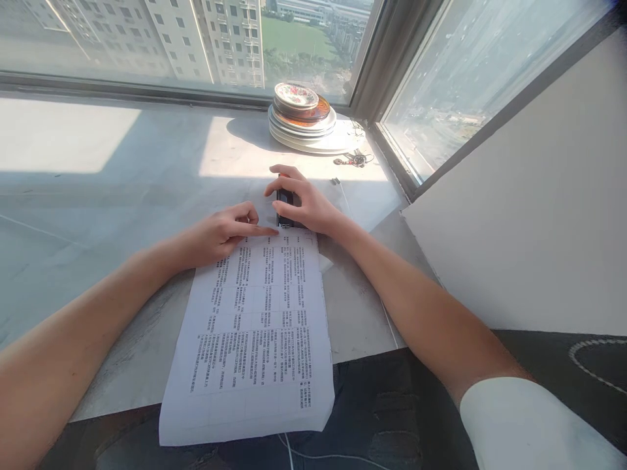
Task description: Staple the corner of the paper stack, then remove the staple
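Note:
A printed sheet of paper (pixel 255 326) lies on a grey stone window ledge (pixel 122 196), its near end hanging over the edge toward my lap. At the sheet's far end sits a small black device (pixel 285 209), possibly a stapler or phone. My right hand (pixel 301 202) is curled over this device, fingers bent around it. My left hand (pixel 228 228) rests on the top of the paper, forefinger stretched out and pointing at the device, the other fingers curled in.
A stack of plates (pixel 301 121), the top ones patterned, stands in the sunlit corner by the window. A small dark cable or keys (pixel 355 159) lies beside it. A white wall (pixel 514 215) rises on the right. A thin white cord (pixel 313 455) crosses my lap.

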`<state>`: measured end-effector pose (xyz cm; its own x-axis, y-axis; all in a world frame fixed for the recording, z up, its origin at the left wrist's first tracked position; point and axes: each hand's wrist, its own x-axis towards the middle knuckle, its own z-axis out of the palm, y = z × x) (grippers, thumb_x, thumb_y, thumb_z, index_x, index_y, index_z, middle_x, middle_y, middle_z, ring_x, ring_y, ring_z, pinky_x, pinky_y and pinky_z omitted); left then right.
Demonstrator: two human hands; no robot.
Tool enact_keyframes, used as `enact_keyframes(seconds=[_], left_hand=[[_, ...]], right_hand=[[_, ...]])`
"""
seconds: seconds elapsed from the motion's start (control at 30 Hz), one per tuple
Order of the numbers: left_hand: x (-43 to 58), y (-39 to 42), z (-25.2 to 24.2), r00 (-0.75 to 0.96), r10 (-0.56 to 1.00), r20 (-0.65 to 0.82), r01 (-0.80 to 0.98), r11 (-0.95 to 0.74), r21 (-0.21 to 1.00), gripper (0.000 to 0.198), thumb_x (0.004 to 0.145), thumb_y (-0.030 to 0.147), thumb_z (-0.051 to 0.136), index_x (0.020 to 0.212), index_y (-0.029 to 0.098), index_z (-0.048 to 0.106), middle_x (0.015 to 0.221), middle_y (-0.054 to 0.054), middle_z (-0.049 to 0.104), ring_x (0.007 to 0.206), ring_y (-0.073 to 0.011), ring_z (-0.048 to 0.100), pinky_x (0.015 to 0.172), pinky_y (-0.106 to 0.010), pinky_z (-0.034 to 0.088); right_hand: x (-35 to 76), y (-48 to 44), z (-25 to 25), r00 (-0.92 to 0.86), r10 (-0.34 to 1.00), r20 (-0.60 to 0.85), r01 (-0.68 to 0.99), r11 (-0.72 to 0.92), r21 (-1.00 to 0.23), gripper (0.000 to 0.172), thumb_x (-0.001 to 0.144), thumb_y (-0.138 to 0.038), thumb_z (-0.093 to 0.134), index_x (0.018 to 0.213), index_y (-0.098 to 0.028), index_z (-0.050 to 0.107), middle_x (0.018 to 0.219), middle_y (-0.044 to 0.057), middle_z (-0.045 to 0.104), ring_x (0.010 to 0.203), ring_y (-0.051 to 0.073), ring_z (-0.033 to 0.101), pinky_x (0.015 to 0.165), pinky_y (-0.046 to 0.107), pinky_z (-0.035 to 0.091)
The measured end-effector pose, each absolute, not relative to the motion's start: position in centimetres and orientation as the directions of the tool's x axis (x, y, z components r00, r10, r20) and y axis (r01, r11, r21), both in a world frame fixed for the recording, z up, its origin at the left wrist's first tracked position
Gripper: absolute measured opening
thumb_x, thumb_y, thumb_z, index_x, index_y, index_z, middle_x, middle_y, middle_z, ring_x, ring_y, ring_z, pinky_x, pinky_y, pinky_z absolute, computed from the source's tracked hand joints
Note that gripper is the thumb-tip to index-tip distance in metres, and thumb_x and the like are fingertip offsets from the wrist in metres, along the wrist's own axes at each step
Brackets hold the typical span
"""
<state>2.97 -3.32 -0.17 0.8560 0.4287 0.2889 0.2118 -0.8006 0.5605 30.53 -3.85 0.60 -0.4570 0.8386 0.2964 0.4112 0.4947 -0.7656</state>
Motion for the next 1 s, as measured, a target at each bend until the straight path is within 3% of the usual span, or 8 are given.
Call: enact_keyframes(seconds=[0.5,0.73,1.0], left_hand=[[2.8,-3.0,-0.7,0.858,0.401,0.321,0.199,-0.836,0.511,0.046,0.107,0.014,0.051,0.138,0.033,0.079,0.108,-0.007,0.062,0.096,-0.0193,0.062,0.088,-0.032,0.055],[2.8,-3.2,-0.5,0.856,0.412,0.312,0.21,-0.829,0.519,0.048,0.109,0.014,0.051,0.141,0.038,0.078,0.105,-0.005,0.059,0.092,-0.0173,0.06,0.089,-0.03,0.054],[2.7,-3.3,-0.3,0.873,0.41,0.263,0.245,-0.837,0.489,0.053,0.106,0.011,0.049,0.142,0.036,0.077,0.111,-0.008,0.064,0.096,-0.0187,0.064,0.088,-0.032,0.056]], right_hand=[[29.8,-5.2,0.1,-0.481,0.814,0.325,0.501,0.559,-0.66,0.015,0.09,-0.033,0.063,0.099,-0.03,0.074,0.166,0.001,0.038,0.161,0.039,0.029,0.137,0.061,0.029],[30.6,-3.4,0.1,-0.445,0.836,0.321,0.409,0.509,-0.758,0.029,0.102,-0.049,0.051,0.103,-0.027,0.071,0.15,0.009,0.056,0.147,0.033,0.047,0.131,0.055,0.038],[31.1,-3.3,0.1,-0.216,0.871,0.442,0.607,0.474,-0.637,0.02,0.103,-0.037,0.052,0.093,-0.027,0.066,0.148,0.008,0.06,0.146,0.034,0.048,0.126,0.058,0.042]])
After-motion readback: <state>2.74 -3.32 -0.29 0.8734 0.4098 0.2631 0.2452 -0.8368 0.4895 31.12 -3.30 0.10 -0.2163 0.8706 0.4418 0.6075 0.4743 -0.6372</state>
